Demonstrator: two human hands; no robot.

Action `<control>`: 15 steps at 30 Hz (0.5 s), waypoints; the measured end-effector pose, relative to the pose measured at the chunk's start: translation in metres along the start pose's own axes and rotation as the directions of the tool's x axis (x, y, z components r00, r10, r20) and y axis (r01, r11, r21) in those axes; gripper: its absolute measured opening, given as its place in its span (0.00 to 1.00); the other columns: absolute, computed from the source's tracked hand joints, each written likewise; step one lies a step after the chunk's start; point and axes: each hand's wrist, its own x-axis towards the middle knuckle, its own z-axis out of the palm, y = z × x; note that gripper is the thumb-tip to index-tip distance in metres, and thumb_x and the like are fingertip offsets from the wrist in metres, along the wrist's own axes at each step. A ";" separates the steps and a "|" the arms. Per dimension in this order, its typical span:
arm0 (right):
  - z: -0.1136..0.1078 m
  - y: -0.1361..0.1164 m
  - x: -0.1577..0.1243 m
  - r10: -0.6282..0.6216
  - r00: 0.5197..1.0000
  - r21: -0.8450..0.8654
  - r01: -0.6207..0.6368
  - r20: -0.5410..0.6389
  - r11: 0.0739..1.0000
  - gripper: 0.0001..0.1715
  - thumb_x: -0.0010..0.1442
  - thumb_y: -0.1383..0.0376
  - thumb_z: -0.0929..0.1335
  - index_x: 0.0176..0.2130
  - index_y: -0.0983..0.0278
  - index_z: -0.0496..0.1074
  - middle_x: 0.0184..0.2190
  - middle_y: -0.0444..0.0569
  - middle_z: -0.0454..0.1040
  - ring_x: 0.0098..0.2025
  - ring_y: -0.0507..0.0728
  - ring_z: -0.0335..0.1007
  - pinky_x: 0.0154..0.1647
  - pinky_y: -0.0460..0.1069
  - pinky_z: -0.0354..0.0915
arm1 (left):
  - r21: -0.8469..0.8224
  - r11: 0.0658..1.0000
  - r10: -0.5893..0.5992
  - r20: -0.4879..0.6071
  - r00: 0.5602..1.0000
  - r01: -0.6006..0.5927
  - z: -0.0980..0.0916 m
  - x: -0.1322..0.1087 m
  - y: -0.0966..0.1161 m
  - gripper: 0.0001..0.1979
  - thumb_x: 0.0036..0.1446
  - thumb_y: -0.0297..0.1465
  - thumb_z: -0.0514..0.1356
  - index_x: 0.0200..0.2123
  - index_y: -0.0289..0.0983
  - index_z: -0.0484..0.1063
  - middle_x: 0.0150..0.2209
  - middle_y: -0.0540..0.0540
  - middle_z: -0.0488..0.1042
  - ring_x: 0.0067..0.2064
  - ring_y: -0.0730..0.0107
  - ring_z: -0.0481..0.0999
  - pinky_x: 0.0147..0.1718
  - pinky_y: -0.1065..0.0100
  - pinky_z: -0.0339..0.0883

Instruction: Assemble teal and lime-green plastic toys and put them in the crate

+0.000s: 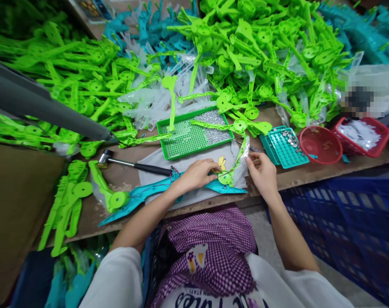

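A long, curved blue plastic part [152,188] lies along the front of the table. At its right end sits a bright green plastic part [225,178] with a round disc and a narrow arm angled upward. A clear plastic piece [240,173] lies against that arm. My left hand [199,173] is over the blue part, its fingers curled and closed at the green disc; its palm side is hidden. With thumb and fingers pinched, my right hand [262,173] grips the upper edge of the clear plastic piece.
A green tray [175,147] of small metal pieces stands behind my hands. A hammer [133,165] lies left. Right are a teal tray [279,154], red bowl [321,147] and red basket [378,147]. Green parts [246,51] pile behind; a grey bar [53,102] juts in.
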 end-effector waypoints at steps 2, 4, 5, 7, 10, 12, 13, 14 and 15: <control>0.000 0.003 0.001 0.001 1.000 0.005 -0.001 -0.005 1.000 0.18 0.62 0.53 0.63 0.43 0.63 0.71 0.37 0.51 0.75 0.31 0.55 0.69 0.35 0.51 0.66 | -0.024 1.000 0.001 0.009 1.000 0.000 0.000 0.001 -0.001 0.11 0.54 0.27 0.61 0.43 0.39 0.75 0.41 0.46 0.77 0.40 0.67 0.75 0.40 0.66 0.67; 0.001 0.005 0.003 0.008 1.000 0.019 -0.008 -0.006 1.000 0.18 0.61 0.53 0.63 0.43 0.63 0.70 0.38 0.51 0.75 0.32 0.55 0.69 0.36 0.51 0.66 | -0.050 0.999 -0.002 0.020 1.000 0.003 0.000 0.002 -0.001 0.12 0.54 0.26 0.61 0.43 0.38 0.74 0.40 0.47 0.78 0.39 0.68 0.75 0.39 0.67 0.67; 0.001 0.006 0.004 0.010 1.000 0.025 -0.010 -0.007 1.000 0.18 0.61 0.53 0.63 0.43 0.63 0.70 0.38 0.52 0.75 0.32 0.56 0.69 0.36 0.51 0.66 | -0.062 0.998 -0.005 0.025 1.000 0.006 0.000 0.003 0.000 0.13 0.53 0.26 0.61 0.43 0.38 0.74 0.40 0.47 0.78 0.38 0.69 0.75 0.38 0.68 0.67; 0.003 0.008 0.005 0.011 1.000 0.028 -0.011 -0.005 1.000 0.19 0.61 0.53 0.63 0.44 0.63 0.70 0.38 0.52 0.75 0.32 0.56 0.70 0.36 0.52 0.66 | -0.077 0.997 -0.016 0.033 0.999 0.019 0.001 0.004 0.000 0.14 0.52 0.25 0.61 0.44 0.38 0.74 0.39 0.47 0.78 0.38 0.69 0.75 0.38 0.68 0.67; 0.004 0.010 0.006 0.012 1.000 0.019 -0.013 0.003 1.000 0.19 0.61 0.53 0.64 0.44 0.63 0.70 0.39 0.52 0.75 0.32 0.56 0.70 0.37 0.52 0.66 | -0.097 0.995 -0.036 0.042 0.998 0.040 0.001 0.007 -0.001 0.15 0.50 0.24 0.60 0.44 0.37 0.73 0.39 0.47 0.78 0.36 0.70 0.74 0.37 0.69 0.67; 0.004 0.011 0.007 0.006 1.000 0.013 -0.006 0.001 1.000 0.19 0.61 0.54 0.64 0.44 0.64 0.71 0.39 0.53 0.75 0.33 0.56 0.70 0.37 0.52 0.67 | -0.120 0.992 -0.036 0.062 0.997 0.043 0.001 0.008 -0.002 0.15 0.50 0.23 0.61 0.43 0.36 0.73 0.38 0.47 0.77 0.36 0.70 0.74 0.37 0.69 0.67; 0.004 0.011 0.007 -0.005 1.000 0.010 0.005 -0.004 1.000 0.19 0.61 0.54 0.64 0.45 0.64 0.71 0.40 0.53 0.75 0.34 0.57 0.71 0.37 0.52 0.67 | -0.130 0.990 -0.035 0.074 0.997 0.044 0.001 0.009 -0.002 0.15 0.50 0.24 0.62 0.43 0.36 0.73 0.38 0.47 0.77 0.36 0.70 0.74 0.37 0.68 0.67; 0.003 0.011 0.008 -0.022 1.000 0.009 0.022 -0.007 1.000 0.19 0.61 0.54 0.64 0.45 0.64 0.71 0.42 0.54 0.74 0.36 0.57 0.71 0.38 0.53 0.68 | -0.136 0.990 -0.033 0.085 0.996 0.044 0.001 0.010 -0.003 0.14 0.50 0.24 0.62 0.43 0.36 0.73 0.38 0.47 0.77 0.36 0.70 0.74 0.37 0.68 0.67; 0.003 0.010 0.009 -0.042 0.999 0.007 0.042 -0.007 0.999 0.19 0.61 0.55 0.64 0.46 0.64 0.71 0.43 0.54 0.74 0.39 0.58 0.71 0.39 0.53 0.68 | -0.136 0.990 -0.032 0.093 0.995 0.044 0.001 0.011 -0.003 0.14 0.50 0.24 0.63 0.42 0.35 0.73 0.38 0.46 0.77 0.36 0.69 0.74 0.37 0.68 0.67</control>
